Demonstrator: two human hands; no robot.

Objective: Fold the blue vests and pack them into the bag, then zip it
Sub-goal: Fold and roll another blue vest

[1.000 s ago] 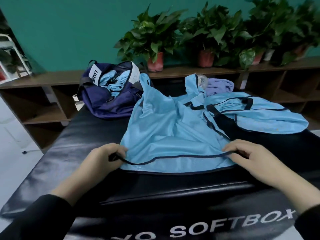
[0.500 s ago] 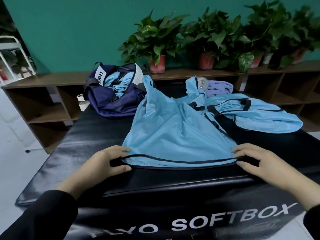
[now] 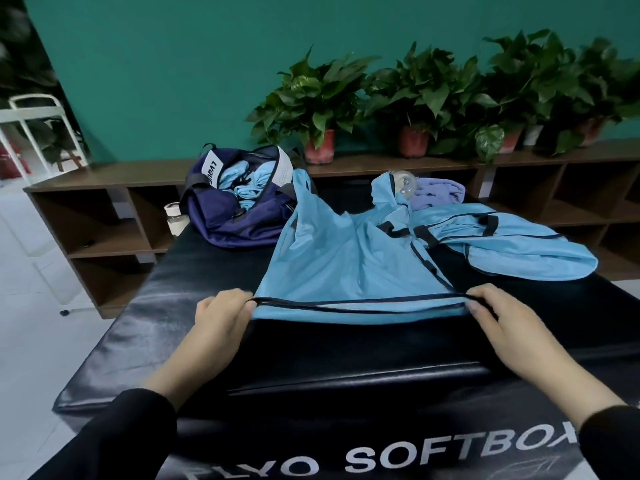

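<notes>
A light blue vest [image 3: 349, 268] with dark trim lies spread on the black padded table [image 3: 145, 327]. My left hand [image 3: 221, 315] pinches the left corner of its near hem. My right hand [image 3: 495, 313] pinches the right corner, and the hem is stretched taut between them, slightly lifted. A second blue vest [image 3: 519, 247] lies crumpled at the right behind it. The navy bag [image 3: 235, 216] sits open at the table's far left, with blue fabric inside.
A purple cloth [image 3: 440, 192] and a clear round object [image 3: 403, 183] lie at the far edge. A small jar [image 3: 175, 218] stands left of the bag. A low wooden shelf [image 3: 104, 216] with potted plants [image 3: 318, 109] runs along the green wall behind.
Both hands have drawn the hem straight and moved it a little farther from me, lifting it slightly. The vest now lies flatter.
</notes>
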